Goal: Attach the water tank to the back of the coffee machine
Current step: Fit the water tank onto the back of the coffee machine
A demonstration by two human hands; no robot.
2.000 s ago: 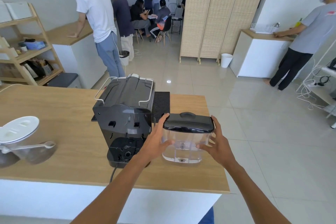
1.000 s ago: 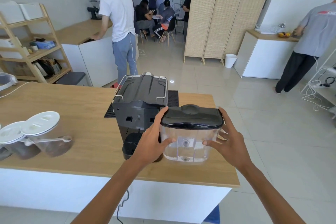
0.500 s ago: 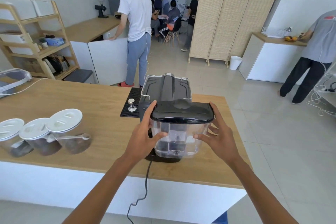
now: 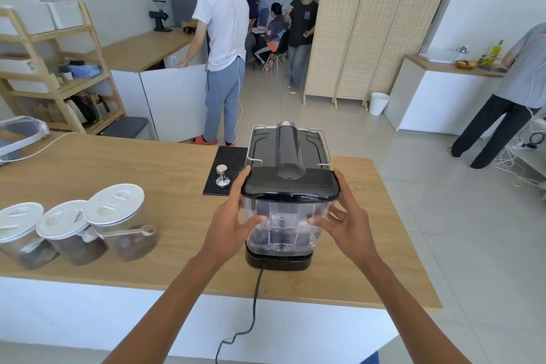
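Note:
A clear water tank (image 4: 283,224) with a black lid (image 4: 291,185) is pressed against the near side, the back, of the black coffee machine (image 4: 288,145), which stands on the wooden counter (image 4: 141,174). The tank's bottom rests just above the machine's black base (image 4: 279,261). My left hand (image 4: 233,221) grips the tank's left side and my right hand (image 4: 344,220) grips its right side, thumbs on the front wall. The machine's back is hidden behind the tank.
A black power cord (image 4: 255,298) hangs over the counter's near edge. A metal tamper (image 4: 221,176) stands on a black rubber mat (image 4: 226,170) left of the machine. Three lidded jars (image 4: 115,216) sit at the left. Several people stand beyond the counter.
The tank moved from the machine's right side to directly against its back and lower, near the base. My view shifted so the machine is now straight ahead.

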